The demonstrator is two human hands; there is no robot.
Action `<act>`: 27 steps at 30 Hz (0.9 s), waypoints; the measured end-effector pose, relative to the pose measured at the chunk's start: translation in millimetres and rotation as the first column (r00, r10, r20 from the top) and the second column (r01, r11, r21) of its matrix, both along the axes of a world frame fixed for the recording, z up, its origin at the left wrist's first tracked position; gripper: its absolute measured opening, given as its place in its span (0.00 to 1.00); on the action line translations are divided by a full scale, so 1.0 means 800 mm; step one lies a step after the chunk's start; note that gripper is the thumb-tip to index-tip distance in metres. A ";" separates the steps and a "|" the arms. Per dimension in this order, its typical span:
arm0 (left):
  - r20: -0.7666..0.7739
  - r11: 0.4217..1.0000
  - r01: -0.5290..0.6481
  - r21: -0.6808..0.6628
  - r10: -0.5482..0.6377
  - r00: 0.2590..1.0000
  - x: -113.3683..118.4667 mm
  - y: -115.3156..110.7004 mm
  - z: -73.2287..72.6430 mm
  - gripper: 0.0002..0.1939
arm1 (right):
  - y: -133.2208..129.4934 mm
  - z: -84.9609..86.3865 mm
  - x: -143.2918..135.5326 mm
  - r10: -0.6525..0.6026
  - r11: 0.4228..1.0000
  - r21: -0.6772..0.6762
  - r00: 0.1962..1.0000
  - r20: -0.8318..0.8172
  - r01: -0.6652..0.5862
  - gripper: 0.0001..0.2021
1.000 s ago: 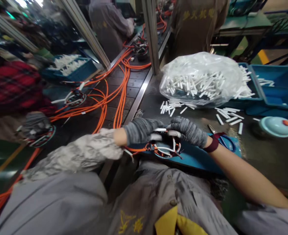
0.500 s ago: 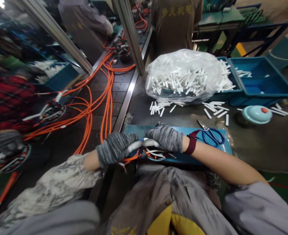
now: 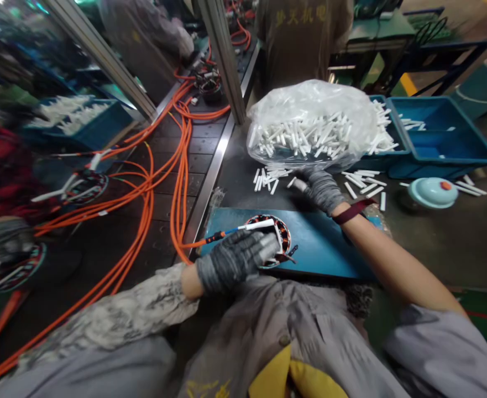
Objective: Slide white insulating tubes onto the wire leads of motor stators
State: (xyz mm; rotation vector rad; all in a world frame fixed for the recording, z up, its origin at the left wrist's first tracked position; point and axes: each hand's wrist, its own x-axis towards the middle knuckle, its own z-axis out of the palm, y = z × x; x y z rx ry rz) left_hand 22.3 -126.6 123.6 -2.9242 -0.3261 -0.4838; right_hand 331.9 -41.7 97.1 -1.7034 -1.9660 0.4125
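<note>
My left hand [image 3: 237, 258], in a grey knitted glove with pale fingertips, lies with its fingers stretched over a round wire-wound motor stator [image 3: 285, 235]. An orange cable [image 3: 195, 244] comes in from the left and joins blue wire beside it. A white sleeve [image 3: 262, 224] lies along the wire at the stator's top. My right hand [image 3: 315, 190], gloved alike, reaches past the blue board [image 3: 321, 251] to the loose white tubes [image 3: 268, 179]. Its fingers are apart, with a fingertip at one short white tube [image 3: 291, 182]. My right wrist and forearm cover most of the scissors.
A clear plastic bag [image 3: 309, 99] of white tubes stands behind, beside blue bins [image 3: 446, 166]. A light-blue lidded pot [image 3: 431, 193] is at the right. Orange cables [image 3: 181, 182] cross the line at left, near a co-worker's gloved hand [image 3: 5, 243] and metal posts [image 3: 222, 61].
My right hand has left the wires and moved up and right to the loose tubes. My left hand has shifted right onto the stator. A white sleeve now shows on the wire.
</note>
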 end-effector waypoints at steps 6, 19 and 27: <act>-0.133 0.937 -0.282 -0.209 0.258 0.957 0.027 -0.001 -0.035 0.19 | -0.031 -0.004 0.068 -0.204 0.953 -0.103 0.854 0.479 0.285 0.24; -0.009 0.776 -0.473 -0.417 0.517 0.856 0.051 0.024 0.002 0.22 | 0.036 -0.036 -0.010 0.153 0.984 -0.153 0.893 0.423 -0.096 0.20; 0.056 0.740 -0.365 -0.565 0.475 0.878 0.062 0.039 -0.007 0.15 | -0.017 -0.022 -0.011 -0.078 0.996 -0.029 0.970 0.230 0.087 0.20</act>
